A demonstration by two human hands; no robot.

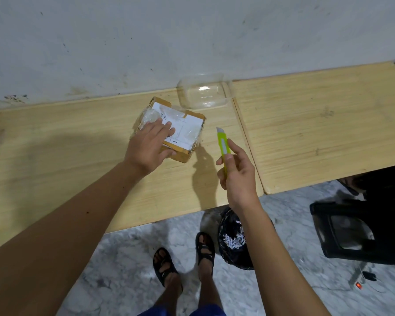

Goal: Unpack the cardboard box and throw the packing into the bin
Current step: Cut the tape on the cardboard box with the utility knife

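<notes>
Sitting sealed on the wooden table (78,156), the cardboard box (183,133) is showing clear tape and a white label across its top, so the unpacking is reading as barely begun: no flap is lifted, no contents are out, no packing is showing loose on the tabletop. Everything is still lying ahead by my reckoning — slitting the tape, opening the flaps, emptying the box, carrying the packing to the bin (233,242), which is standing on the floor just under the table's near edge beside the person's sandalled feet and already holding some white scraps. The left hand (151,144) is lying palm-down on the near left part of the box top, fingers straight and spread over the label, thumb running along the near edge; it is pressing to steady, not curling round anything. The right hand (237,172) is hovering to the right of the box, apart from it, with fingers and thumb wrapped round a yellow-green utility knife (224,147); a short blade tip is showing, pointing away from the person toward the wall. A clear plastic container (203,92) is sitting just behind the box near the wall. A black stool (351,229) is standing on the floor to the right.
</notes>
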